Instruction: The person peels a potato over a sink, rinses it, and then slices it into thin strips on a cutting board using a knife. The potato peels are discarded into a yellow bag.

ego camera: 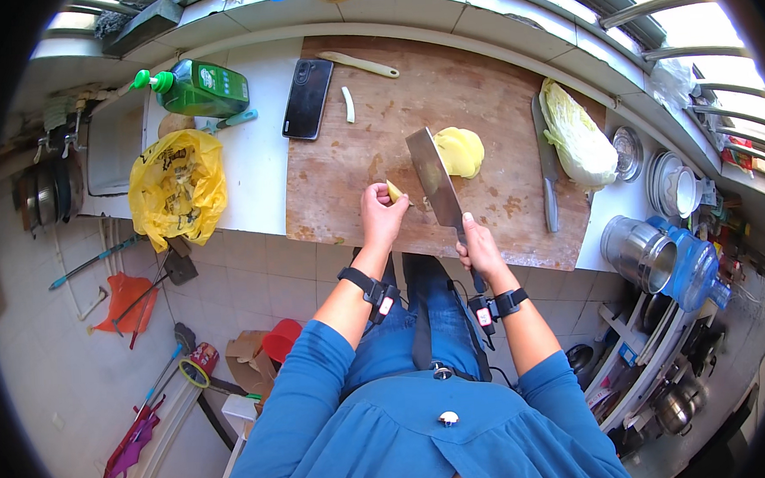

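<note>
My right hand [480,243] is closed around the handle of a cleaver [433,181], its broad blade slanting up and left over a wooden cutting board [347,176]. Between the fingers of my left hand [382,216] is a small piece of potato [394,191], held near the board's front part, left of the blade. A fanned stack of yellow potato slices [460,152] lies just beyond the blade, partly hidden by it. To the right, a kitchen knife [548,172] rests on the board beside a napa cabbage [575,138].
A smartphone [308,100], a green-white stalk [359,65] and a short pale strip [348,104] lie on the board's left part. A yellow plastic bag [175,191], a green pump bottle [203,89] and a peeler [237,120] are farther left. Stacked bowls [671,181] and a metal pot [639,255] stand right.
</note>
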